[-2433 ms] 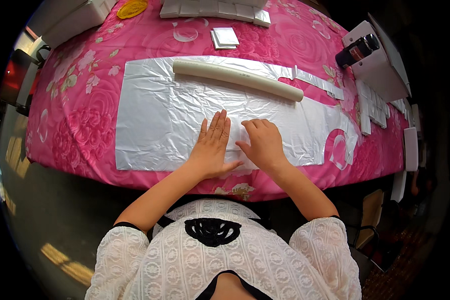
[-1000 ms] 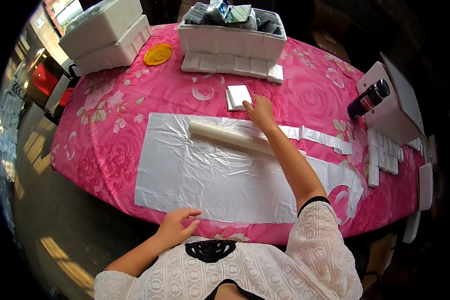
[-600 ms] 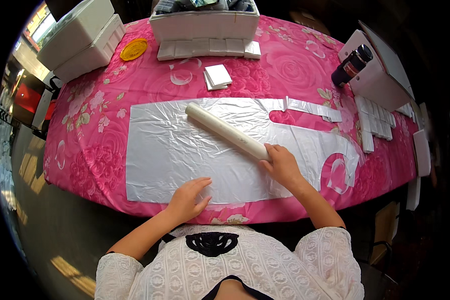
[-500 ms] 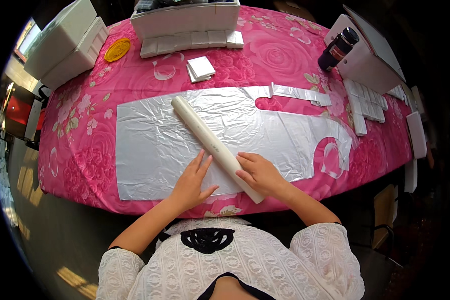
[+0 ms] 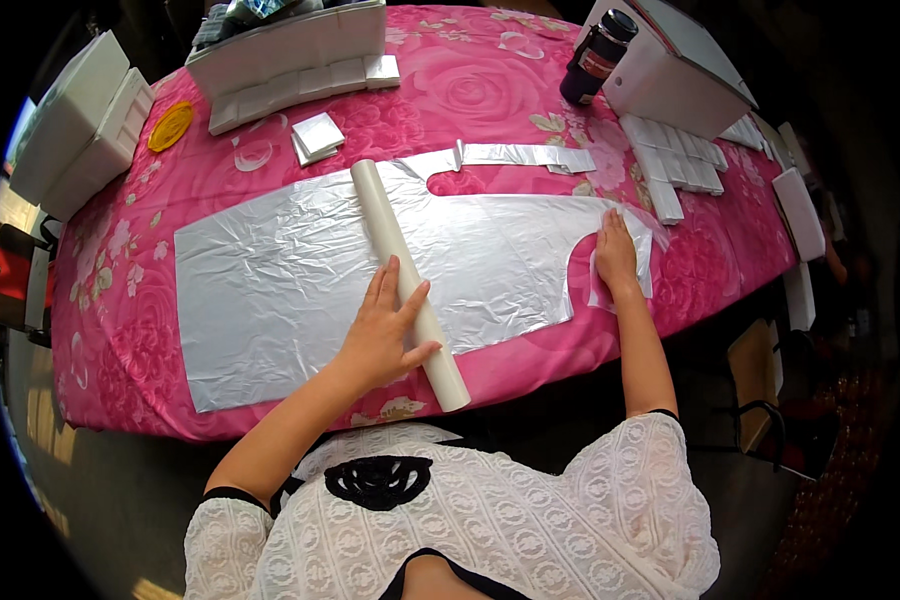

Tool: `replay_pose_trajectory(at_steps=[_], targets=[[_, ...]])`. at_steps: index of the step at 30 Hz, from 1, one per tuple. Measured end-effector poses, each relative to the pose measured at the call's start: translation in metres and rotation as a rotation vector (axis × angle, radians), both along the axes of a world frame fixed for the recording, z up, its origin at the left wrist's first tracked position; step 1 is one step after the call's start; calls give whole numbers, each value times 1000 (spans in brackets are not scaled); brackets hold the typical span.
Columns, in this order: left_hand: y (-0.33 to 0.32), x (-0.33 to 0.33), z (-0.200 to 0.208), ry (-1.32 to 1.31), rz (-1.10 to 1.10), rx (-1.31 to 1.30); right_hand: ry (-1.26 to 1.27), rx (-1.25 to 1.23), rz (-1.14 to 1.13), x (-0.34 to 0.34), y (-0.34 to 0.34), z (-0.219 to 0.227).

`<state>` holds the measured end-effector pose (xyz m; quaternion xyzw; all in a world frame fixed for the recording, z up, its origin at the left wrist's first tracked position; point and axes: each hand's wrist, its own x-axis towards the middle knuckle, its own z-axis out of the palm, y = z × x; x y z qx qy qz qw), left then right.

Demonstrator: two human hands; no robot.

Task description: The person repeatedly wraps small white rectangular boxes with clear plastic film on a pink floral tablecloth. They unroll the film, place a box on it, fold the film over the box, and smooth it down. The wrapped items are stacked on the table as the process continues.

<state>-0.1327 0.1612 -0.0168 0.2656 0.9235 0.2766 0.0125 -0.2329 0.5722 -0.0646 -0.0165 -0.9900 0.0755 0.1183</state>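
Locate the plastic apron (image 5: pixel 260 300) flat on the tablecloth (image 5: pixel 525 375), with the tube (image 5: pixel 386 225) crosswise on it, near end past the front edge. Find the left hand (image 5: pixel 378 328) on the tube's near half, the right hand (image 5: pixel 616 252) at the apron's right end. Behind the apron, note the folded stack (image 5: pixel 318 134); farther back, the packet row (image 5: pixel 302 92) before the rear foam box (image 5: pixel 290 48). Left of that row, find the disc (image 5: pixel 170 127), then two stacked foam boxes (image 5: pixel 78 130). At back right, note the flask (image 5: pixel 600 55) left of the side box (image 5: pixel 660 75), with more packets (image 5: pixel 670 160) in front.
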Motion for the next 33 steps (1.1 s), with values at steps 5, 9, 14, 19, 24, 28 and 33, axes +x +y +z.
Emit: replay_pose_trajectory(at_steps=[5, 9, 14, 19, 24, 28, 33], targets=[[9, 4, -1, 15, -12, -4, 207, 50, -83, -7, 37, 5], [10, 3, -1, 15, -15, -14, 255, -119, -99, -3, 15, 24], [11, 3, -3, 65, 7, 101, 444, -388, 236, 24, -94, 63], [-3, 0, 5, -899, 226, 1136, -36, -779, 728, 100, -245, 87], [-68, -12, 21, -1030, 465, 921, 154, -690, 997, 139, -277, 94], [-178, -3, -1, -913, 667, 760, -41, -388, 500, 164, -246, 100], [-241, 11, -5, -674, 645, 436, -529, -283, 299, 177, -228, 75]])
